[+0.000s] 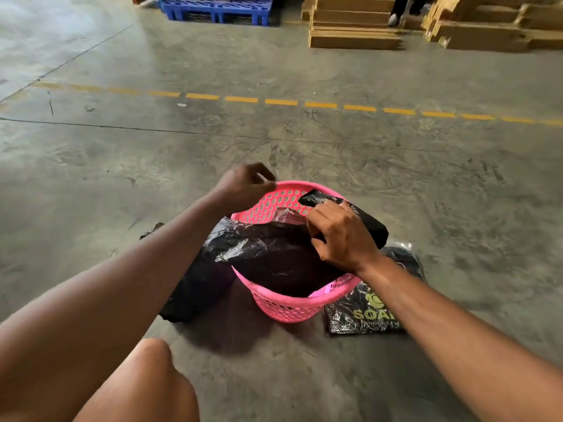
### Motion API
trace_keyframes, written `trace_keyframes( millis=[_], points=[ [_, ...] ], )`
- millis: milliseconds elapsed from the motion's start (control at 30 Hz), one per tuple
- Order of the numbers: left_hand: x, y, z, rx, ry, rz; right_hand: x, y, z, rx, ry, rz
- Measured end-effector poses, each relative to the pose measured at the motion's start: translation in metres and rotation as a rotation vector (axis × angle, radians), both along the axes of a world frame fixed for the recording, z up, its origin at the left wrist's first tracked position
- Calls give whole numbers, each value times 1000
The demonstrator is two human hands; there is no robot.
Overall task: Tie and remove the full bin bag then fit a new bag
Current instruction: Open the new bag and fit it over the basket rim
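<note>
The right hand (341, 236) gripped the black bin bag (274, 254) draped over the pink basket (286, 306). The left hand (243, 185) hovered above the rim, loosely curled and empty.

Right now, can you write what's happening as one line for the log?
step: fitting new bag | right hand: gripping crinkly black plastic bag | left hand: empty, above rim | round pink perforated plastic basket: upright on floor
</note>
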State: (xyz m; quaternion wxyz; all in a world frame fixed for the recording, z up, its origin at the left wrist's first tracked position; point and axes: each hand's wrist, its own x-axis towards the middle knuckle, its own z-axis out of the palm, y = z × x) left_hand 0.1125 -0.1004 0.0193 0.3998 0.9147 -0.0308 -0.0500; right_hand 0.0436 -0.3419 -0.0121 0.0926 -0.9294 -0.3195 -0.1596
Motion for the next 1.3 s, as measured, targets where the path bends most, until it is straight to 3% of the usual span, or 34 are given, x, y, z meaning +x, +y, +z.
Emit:
trace_keyframes(
  millis=[100, 167, 233, 400, 533, 767, 933, 1067, 1200, 1300],
  points=[
    [7, -31, -6, 288, 323, -277, -9, -3, 1, -17, -53, 11],
    [0, -40, -11, 260, 586, -371, -12, -6, 2, -11, -50, 2],
    [-3, -40, -19, 157, 669, -356, -14, -11, 3, -14, -36, -7],
    [13, -32, -26, 284, 242, -171, -22, -27, 10, -145, -3, -18],
    [21, -27, -24, 313, 102, 27, -44, -38, 5, -314, 78, -20],
    [22, -40, -20, 389, -50, 259, -105, -32, 5, -487, 515, -156],
    [19, -56, -6, 398, -39, 110, -126, -16, 31, -449, 604, -208],
    [6, -63, 4, 540, -89, -91, -134, 6, 39, -283, 571, -52],
    [-13, -61, 0, 671, -292, -257, -119, 33, 14, -174, 418, 115],
    [-19, -53, -5, 650, -192, -369, -85, 44, -5, -197, 389, 100]
  ],
)
